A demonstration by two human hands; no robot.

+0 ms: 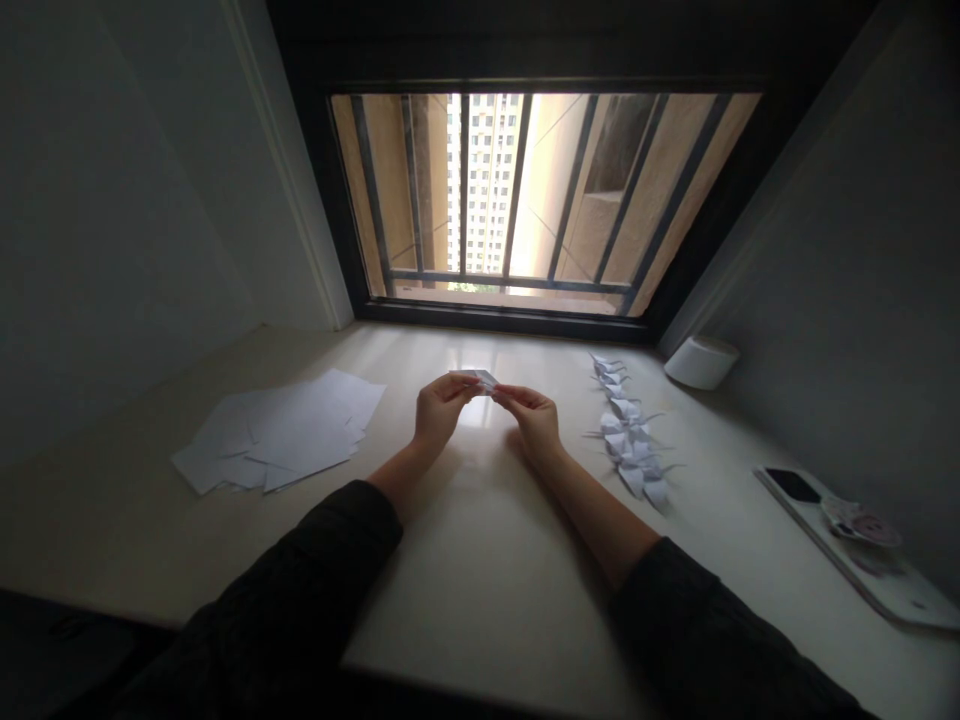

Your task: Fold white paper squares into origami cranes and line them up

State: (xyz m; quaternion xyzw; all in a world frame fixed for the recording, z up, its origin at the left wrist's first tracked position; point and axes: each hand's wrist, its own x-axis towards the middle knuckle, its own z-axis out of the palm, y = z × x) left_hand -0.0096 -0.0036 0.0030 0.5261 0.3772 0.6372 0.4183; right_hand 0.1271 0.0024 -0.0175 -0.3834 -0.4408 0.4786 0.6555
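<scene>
A small folded piece of white paper (484,378) is held up between my two hands, over the middle of the pale counter. My left hand (444,405) pinches its left part with thumb and fingers. From the other side my right hand (531,410) grips the right edge between thumb and fingertips. The fingers cover part of the paper, so its exact folded shape cannot be made out. To the right of my right hand stands a row of several folded paper cranes (628,425). Left of my left hand lies a loose pile of white paper sheets (300,425).
The counter (472,580) runs up to a dark-framed window (495,318) with bars outside. A white cylindrical object (701,362) sits at the back right by the wall. A phone in a pale case (862,560), with a round attachment on it, lies at the right.
</scene>
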